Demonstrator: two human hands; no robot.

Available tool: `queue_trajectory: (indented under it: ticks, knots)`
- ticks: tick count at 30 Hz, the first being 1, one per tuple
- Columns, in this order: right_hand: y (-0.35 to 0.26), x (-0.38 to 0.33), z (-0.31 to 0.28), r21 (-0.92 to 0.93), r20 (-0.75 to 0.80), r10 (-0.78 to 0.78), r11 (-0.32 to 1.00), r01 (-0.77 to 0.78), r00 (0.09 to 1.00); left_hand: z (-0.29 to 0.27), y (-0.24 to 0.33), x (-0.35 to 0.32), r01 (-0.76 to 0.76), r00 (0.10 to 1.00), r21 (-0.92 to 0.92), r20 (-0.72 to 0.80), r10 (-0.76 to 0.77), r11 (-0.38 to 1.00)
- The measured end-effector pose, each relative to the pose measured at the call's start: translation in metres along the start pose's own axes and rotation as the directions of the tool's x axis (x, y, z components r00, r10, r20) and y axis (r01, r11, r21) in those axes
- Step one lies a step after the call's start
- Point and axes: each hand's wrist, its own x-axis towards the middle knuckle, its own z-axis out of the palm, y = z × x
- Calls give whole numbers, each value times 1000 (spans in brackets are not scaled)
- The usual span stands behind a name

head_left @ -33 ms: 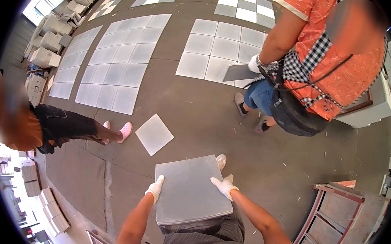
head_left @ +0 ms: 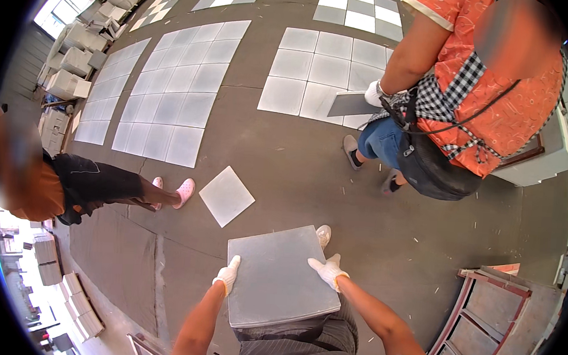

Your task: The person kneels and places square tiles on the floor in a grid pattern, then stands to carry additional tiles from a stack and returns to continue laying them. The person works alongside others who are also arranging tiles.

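Gloved hands [head_left: 228, 275] (both) gripping tile [head_left: 278, 275]

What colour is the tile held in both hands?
Plain grey tile, smooth and unpatterned; clearest in the head view.

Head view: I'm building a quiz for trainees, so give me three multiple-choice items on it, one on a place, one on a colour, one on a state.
1. Where does the single loose tile lie?
A. On the floor ahead of the held slab
B. On the wooden pallet
C. In the other person's bag

2. What colour are the gloves on the left hand and right hand?
A. Black
B. White
C. Blue

3. How is the grey slab held?
A. Gripped at both side edges
B. Lying on the floor
C. Carried in one hand

Answers: 1 A, it sits alone on the grey floor beyond the slab. 2 B, both gloves are white. 3 A, one hand is on each side edge.
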Motion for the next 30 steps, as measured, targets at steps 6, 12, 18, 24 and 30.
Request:
queue_trajectory:
  ticks: [6,12,18,24,30]
  knots:
    - [-62,23,-46,152,278,44,984,-89,959,4,26,49,-13,1000,-59,9,13,998]
    - [-57,-13,-131,215,310,213,934,-286,927,58,78,-16,-16,998,128,-53,23,992]
    - [-36,31,-155,109,162,241,959,-261,957,80,135,-22,-66,998,145,-10,69,987]
    - [-62,49,-172,247,136,326,903,-351,935,81,193,6,-145,987,166,92,132,975]
    - [-102,74,-167,365,126,339,858,-361,932,62,266,39,-223,971,246,143,192,943]
